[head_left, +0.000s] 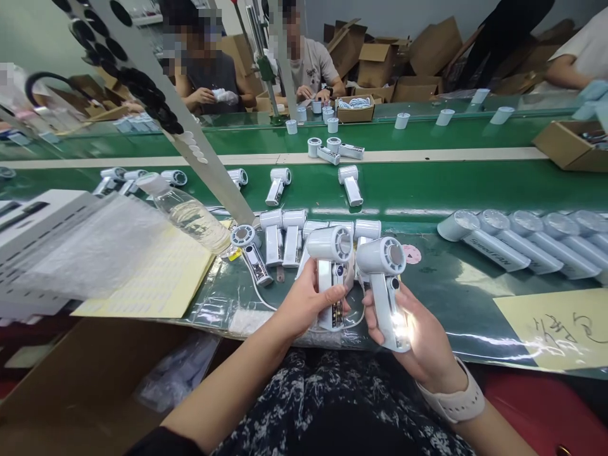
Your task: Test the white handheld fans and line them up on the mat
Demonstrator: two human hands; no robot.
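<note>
My left hand (304,304) grips a white handheld fan (331,266) by its handle, upright, its round head facing me. My right hand (418,335) holds a second white handheld fan (384,285) by the handle, its base glowing with a bright light. Both fans sit side by side just above the near edge of the green bench (427,297). A thin white cable (259,294) runs along the bench toward the left fan. A pale band is on my right wrist.
A row of white fans (285,234) lies behind my hands, and wrapped fans (522,244) lie at right. A tilted water bottle (190,215), yellow sheets (161,278) and foam are at left. Fans ride the conveyor (427,187). People sit across it among cardboard boxes.
</note>
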